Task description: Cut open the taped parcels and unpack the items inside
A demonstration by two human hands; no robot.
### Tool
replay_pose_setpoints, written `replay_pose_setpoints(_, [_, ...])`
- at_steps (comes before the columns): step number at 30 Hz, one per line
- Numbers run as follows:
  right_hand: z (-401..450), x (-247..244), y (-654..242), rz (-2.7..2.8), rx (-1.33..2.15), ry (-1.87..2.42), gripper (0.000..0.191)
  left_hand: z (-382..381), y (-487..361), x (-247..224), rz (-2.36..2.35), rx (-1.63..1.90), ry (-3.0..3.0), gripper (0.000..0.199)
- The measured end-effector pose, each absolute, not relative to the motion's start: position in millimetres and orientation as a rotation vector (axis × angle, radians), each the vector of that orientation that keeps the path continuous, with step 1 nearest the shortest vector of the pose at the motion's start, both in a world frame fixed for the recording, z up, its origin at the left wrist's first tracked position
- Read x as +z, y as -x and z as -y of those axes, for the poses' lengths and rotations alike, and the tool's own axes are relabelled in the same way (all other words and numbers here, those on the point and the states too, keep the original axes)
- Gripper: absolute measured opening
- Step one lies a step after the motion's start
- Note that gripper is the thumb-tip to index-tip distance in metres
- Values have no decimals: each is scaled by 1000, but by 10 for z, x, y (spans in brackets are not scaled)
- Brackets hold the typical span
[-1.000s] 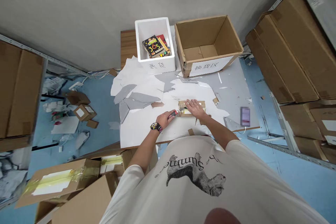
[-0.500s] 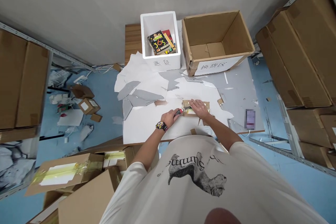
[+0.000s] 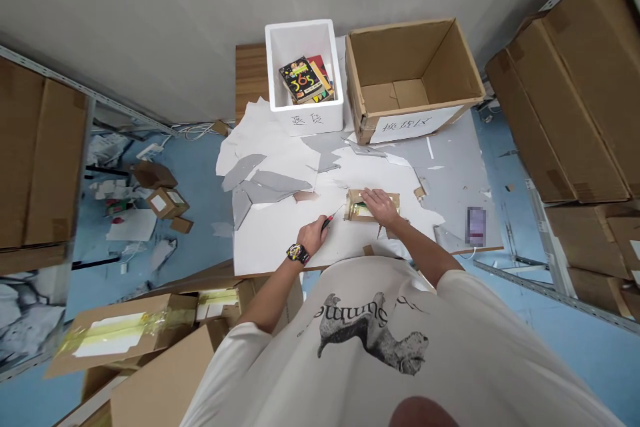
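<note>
My left hand (image 3: pixel 313 235), with a watch on its wrist, is closed round a small knife (image 3: pixel 327 221) with a black and red handle. The thin blade points up and right, just short of a small brown cardboard package (image 3: pixel 357 213). My right hand (image 3: pixel 381 207) lies on top of that package with its fingers stretched out over it. Something green and yellow shows at the package's left part. White paper (image 3: pixel 285 240) lies under both.
At the back stand a white foam box (image 3: pixel 306 120) with several books in it and a large open cardboard box (image 3: pixel 370 121). A phone (image 3: pixel 475 226) lies at the right. Torn grey and white paper covers parts of the table. Cartons (image 3: pixel 125 333) stand at the lower left.
My left hand has moved left and down with the knife, and the blade has come away from the package. My right hand has stayed on the package.
</note>
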State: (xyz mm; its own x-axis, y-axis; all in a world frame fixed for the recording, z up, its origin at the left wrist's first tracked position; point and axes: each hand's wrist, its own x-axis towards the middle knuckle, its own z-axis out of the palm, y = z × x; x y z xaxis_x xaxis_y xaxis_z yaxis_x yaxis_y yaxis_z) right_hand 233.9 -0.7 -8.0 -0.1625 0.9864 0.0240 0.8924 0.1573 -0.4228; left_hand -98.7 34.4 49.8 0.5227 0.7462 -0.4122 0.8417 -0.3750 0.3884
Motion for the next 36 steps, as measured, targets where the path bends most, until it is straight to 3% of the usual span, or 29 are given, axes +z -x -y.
replay_pose_setpoints(5, [11,-41,-2336,2067,519,1820,52,-392,906,448,-1133,-114,-2319,43])
replay_pose_setpoints(10, [-3,0,-2353,2033,577,1819,50,-687,620,504,-982,-240,-2386,41])
replay_pose_setpoints(22, [-8,-8,-2319,1984,629,1805,48,-739,573,543,-1170,-438,-2347,51])
replay_pose_setpoints(31, [8,-82,-2365,2021,486,1760,49,-843,204,638,-1036,-478,-2392,52])
replay_pose_setpoints(36, [21,-103,-2339,2055,311,1766,44,-905,545,672,-1050,-413,-2395,50])
